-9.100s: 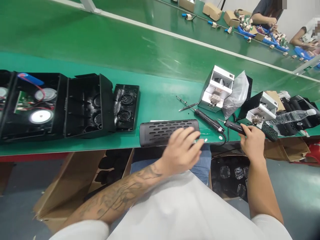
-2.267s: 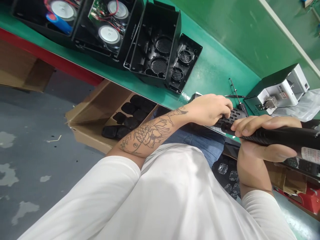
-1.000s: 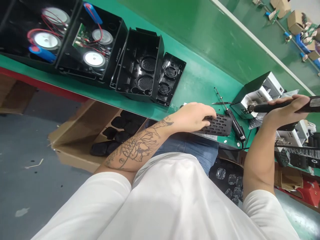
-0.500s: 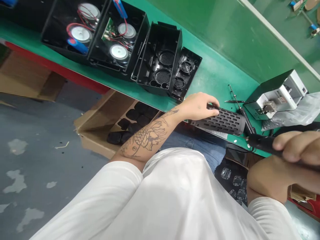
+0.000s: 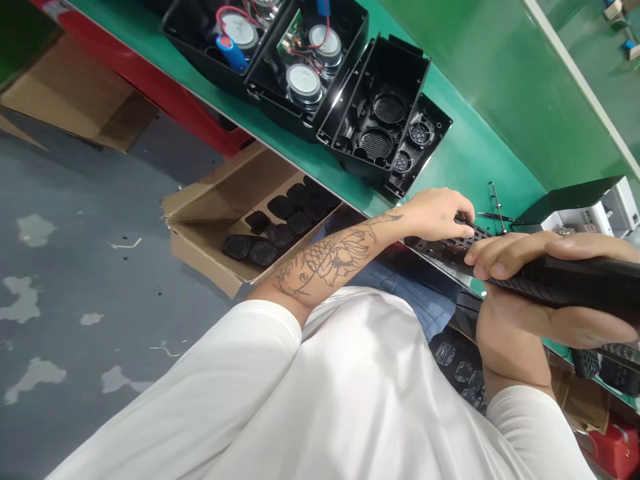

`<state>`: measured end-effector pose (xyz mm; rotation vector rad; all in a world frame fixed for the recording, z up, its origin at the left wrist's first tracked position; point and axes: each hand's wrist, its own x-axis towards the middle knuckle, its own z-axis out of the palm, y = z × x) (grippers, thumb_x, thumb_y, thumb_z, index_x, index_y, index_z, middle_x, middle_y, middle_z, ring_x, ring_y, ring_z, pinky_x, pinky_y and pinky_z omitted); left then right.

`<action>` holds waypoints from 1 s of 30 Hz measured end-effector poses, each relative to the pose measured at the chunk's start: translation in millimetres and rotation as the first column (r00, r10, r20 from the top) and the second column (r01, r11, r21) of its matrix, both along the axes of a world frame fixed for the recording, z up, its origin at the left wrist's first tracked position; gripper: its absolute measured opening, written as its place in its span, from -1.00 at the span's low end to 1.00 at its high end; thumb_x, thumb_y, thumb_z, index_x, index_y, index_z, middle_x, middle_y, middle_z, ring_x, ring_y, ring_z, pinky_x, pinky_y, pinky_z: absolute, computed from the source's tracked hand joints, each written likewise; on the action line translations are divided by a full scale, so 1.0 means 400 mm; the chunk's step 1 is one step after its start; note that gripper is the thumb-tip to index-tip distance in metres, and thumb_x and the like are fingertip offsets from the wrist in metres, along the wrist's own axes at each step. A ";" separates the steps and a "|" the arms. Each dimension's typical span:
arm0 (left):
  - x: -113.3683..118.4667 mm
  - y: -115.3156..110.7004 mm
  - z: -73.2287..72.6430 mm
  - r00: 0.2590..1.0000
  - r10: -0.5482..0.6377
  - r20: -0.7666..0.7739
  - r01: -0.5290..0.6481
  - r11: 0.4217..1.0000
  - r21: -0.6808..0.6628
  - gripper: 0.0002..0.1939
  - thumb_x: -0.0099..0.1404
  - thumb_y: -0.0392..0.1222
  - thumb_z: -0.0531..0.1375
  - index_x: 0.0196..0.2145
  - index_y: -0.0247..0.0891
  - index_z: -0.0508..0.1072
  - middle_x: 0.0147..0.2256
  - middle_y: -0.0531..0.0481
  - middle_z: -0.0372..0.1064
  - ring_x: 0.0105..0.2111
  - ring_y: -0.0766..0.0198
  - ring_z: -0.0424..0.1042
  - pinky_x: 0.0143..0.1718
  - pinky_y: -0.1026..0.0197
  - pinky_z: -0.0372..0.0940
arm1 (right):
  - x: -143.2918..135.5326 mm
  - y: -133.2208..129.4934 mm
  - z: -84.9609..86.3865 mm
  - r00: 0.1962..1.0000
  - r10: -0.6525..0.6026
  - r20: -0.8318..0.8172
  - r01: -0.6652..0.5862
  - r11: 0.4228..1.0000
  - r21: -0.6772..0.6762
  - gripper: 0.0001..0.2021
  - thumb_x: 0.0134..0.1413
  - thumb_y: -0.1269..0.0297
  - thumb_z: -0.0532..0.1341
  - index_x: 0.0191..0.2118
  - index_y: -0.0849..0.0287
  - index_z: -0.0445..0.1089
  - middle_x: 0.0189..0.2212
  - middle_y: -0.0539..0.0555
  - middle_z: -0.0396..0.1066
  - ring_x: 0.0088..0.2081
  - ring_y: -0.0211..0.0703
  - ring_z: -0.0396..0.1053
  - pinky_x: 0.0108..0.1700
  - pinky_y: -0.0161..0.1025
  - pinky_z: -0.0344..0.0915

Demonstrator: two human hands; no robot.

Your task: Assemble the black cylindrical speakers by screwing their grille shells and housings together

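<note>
Two-handed, ctr-right of frame: holds slotted cover (image 5: pixel 480 232) w/ L hand (image 5: pixel 443 213), grips elec. driver (image 5: pixel 595 283) w/ R hand (image 5: pixel 530 280); sees cover's long axis slant down-right, approx. along driver, partly hidden behind R hand.

An open cardboard box (image 5: pixel 203 260) containing rounded black pieces (image 5: pixel 283 207) stands near the green bench (image 5: pixel 473 163); another carton (image 5: pixel 83 90) lies on the grey, pale-patched floor (image 5: pixel 75 267); a red object (image 5: pixel 617 443) sits low at right.

Small dark print is showing on the pale front of the black-and-white machine (image 5: pixel 580 212), but it is staying too blurred to read. No other lettering is reading clearly.
</note>
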<state>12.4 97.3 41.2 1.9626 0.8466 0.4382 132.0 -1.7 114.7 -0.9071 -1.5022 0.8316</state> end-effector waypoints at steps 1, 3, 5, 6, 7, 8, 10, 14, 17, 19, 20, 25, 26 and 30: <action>0.000 0.000 0.000 1.000 0.000 0.008 0.000 1.000 -0.001 -0.64 0.42 -0.06 0.33 0.11 -0.09 0.75 0.09 0.00 0.72 0.12 -0.02 0.65 0.10 0.02 0.49 | -0.004 0.007 -0.004 1.000 0.010 -0.027 -0.007 0.995 0.104 -0.39 0.23 -0.42 0.46 -0.26 0.07 0.39 -0.58 -0.10 0.28 -0.61 -0.21 0.33 -0.44 -0.23 0.51; -0.001 0.000 -0.001 1.000 -0.002 0.020 0.002 1.000 -0.004 -0.65 0.42 -0.07 0.33 0.10 -0.10 0.75 0.09 0.00 0.72 0.12 -0.02 0.65 0.09 0.03 0.48 | -0.009 0.019 -0.016 0.999 0.027 -0.042 -0.017 0.975 0.221 -0.53 0.36 -0.27 0.45 -0.20 0.06 0.48 -0.56 -0.08 0.34 -0.61 -0.20 0.34 -0.46 -0.24 0.51; -0.001 0.001 -0.002 1.000 -0.004 0.023 0.004 1.000 -0.012 -0.65 0.41 -0.08 0.33 0.10 -0.10 0.75 0.09 0.00 0.72 0.11 -0.01 0.65 0.08 0.04 0.48 | -0.010 0.029 -0.030 0.998 0.059 -0.035 -0.049 0.971 0.233 -0.59 0.40 -0.25 0.43 -0.10 0.03 0.56 -0.55 -0.07 0.36 -0.61 -0.20 0.35 -0.46 -0.25 0.51; -0.001 0.002 -0.002 1.000 -0.008 0.024 0.008 1.000 -0.019 -0.64 0.41 -0.08 0.33 0.10 -0.11 0.75 0.09 -0.01 0.72 0.10 0.00 0.66 0.08 0.05 0.47 | -0.009 0.034 -0.036 0.995 0.088 -0.045 -0.074 0.967 0.244 -0.60 0.41 -0.24 0.43 -0.05 0.02 0.58 -0.54 -0.06 0.38 -0.61 -0.20 0.35 -0.46 -0.24 0.51; -0.001 0.003 -0.002 1.000 -0.011 0.025 0.012 1.000 -0.027 -0.64 0.40 -0.08 0.33 0.10 -0.11 0.75 0.08 -0.01 0.72 0.09 0.01 0.66 0.08 0.06 0.47 | -0.008 0.038 -0.041 0.990 0.128 -0.054 -0.111 0.962 0.249 -0.60 0.41 -0.21 0.44 -0.01 0.03 0.61 -0.53 -0.04 0.40 -0.60 -0.18 0.36 -0.45 -0.22 0.52; -0.002 0.004 -0.002 1.000 -0.015 0.027 0.016 0.999 -0.036 -0.64 0.40 -0.07 0.33 0.09 -0.11 0.75 0.08 -0.02 0.72 0.08 0.02 0.66 0.08 0.07 0.46 | -0.007 0.041 -0.044 0.982 0.176 -0.065 -0.154 0.955 0.254 -0.61 0.40 -0.17 0.46 0.01 0.06 0.62 -0.52 -0.02 0.41 -0.59 -0.17 0.38 -0.44 -0.21 0.52; -0.002 0.005 -0.002 0.999 -0.021 0.040 0.023 0.999 -0.049 -0.64 0.39 -0.06 0.34 0.08 -0.13 0.75 0.06 -0.03 0.72 0.07 0.04 0.65 0.08 0.09 0.45 | -0.009 0.045 -0.043 0.963 0.250 -0.104 -0.218 0.943 0.253 -0.65 0.40 -0.06 0.48 0.01 0.13 0.65 -0.51 0.02 0.42 -0.57 -0.14 0.40 -0.45 -0.19 0.52; -0.003 0.005 0.000 0.998 -0.017 0.057 0.020 0.998 -0.058 -0.67 0.39 -0.08 0.33 0.04 -0.12 0.76 0.06 -0.02 0.72 0.07 0.06 0.65 0.08 0.10 0.45 | -0.023 0.041 -0.038 0.952 0.277 -0.132 -0.244 0.944 0.221 -0.70 0.44 0.03 0.46 0.00 0.17 0.67 -0.53 0.00 0.39 -0.58 -0.20 0.37 -0.48 -0.25 0.48; -0.004 0.003 0.006 0.999 -0.019 0.050 0.021 0.998 -0.055 -0.69 0.40 -0.10 0.33 0.04 -0.10 0.76 0.08 0.00 0.72 0.09 0.06 0.64 0.07 0.09 0.44 | -0.026 0.032 -0.042 0.942 0.316 -0.117 -0.286 0.934 0.214 -0.70 0.42 0.09 0.48 0.08 0.18 0.67 -0.50 -0.01 0.40 -0.56 -0.21 0.39 -0.44 -0.23 0.50; -0.005 0.001 0.012 0.999 -0.026 0.037 0.028 0.998 -0.054 -0.69 0.42 -0.09 0.32 0.05 -0.11 0.76 0.09 0.00 0.72 0.10 0.05 0.64 0.06 0.09 0.43 | -0.022 0.027 -0.047 0.936 0.324 -0.138 -0.295 0.936 0.193 -0.69 0.43 0.09 0.47 0.09 0.20 0.67 -0.48 0.01 0.42 -0.53 -0.18 0.40 -0.43 -0.19 0.50; -0.006 0.001 0.014 0.999 -0.031 0.029 0.032 0.998 -0.055 -0.68 0.43 -0.09 0.32 0.06 -0.12 0.76 0.09 0.00 0.72 0.10 0.05 0.64 0.06 0.08 0.43 | -0.018 0.024 -0.049 0.936 0.319 -0.147 -0.291 0.939 0.181 -0.69 0.45 0.07 0.46 0.09 0.20 0.67 -0.47 0.01 0.42 -0.52 -0.18 0.41 -0.43 -0.19 0.50; -0.002 -0.001 0.016 1.000 -0.022 0.015 0.023 0.997 -0.068 -0.67 0.42 -0.11 0.32 0.07 -0.12 0.75 0.09 0.00 0.71 0.09 0.06 0.64 0.04 0.10 0.44 | 0.001 0.020 -0.055 0.937 0.331 -0.114 -0.312 0.937 0.159 -0.65 0.46 -0.02 0.45 0.11 0.14 0.65 -0.46 -0.01 0.43 -0.51 -0.18 0.41 -0.39 -0.17 0.52; -0.002 -0.001 0.014 1.000 -0.018 0.018 0.020 0.997 -0.071 -0.68 0.42 -0.10 0.32 0.06 -0.12 0.75 0.09 0.00 0.72 0.08 0.07 0.64 0.04 0.10 0.44 | 0.002 0.021 -0.057 0.933 0.342 -0.108 -0.323 0.932 0.165 -0.64 0.47 -0.02 0.44 0.13 0.15 0.65 -0.45 -0.01 0.43 -0.50 -0.19 0.42 -0.38 -0.17 0.52; -0.002 -0.001 0.011 0.999 -0.013 0.032 0.015 0.997 -0.077 -0.68 0.42 -0.09 0.33 0.06 -0.13 0.75 0.08 -0.01 0.72 0.08 0.07 0.64 0.04 0.11 0.45 | -0.010 0.027 -0.067 0.942 0.322 -0.094 -0.300 0.934 0.195 -0.67 0.47 0.04 0.45 0.11 0.18 0.63 -0.45 -0.01 0.43 -0.50 -0.21 0.41 -0.35 -0.18 0.53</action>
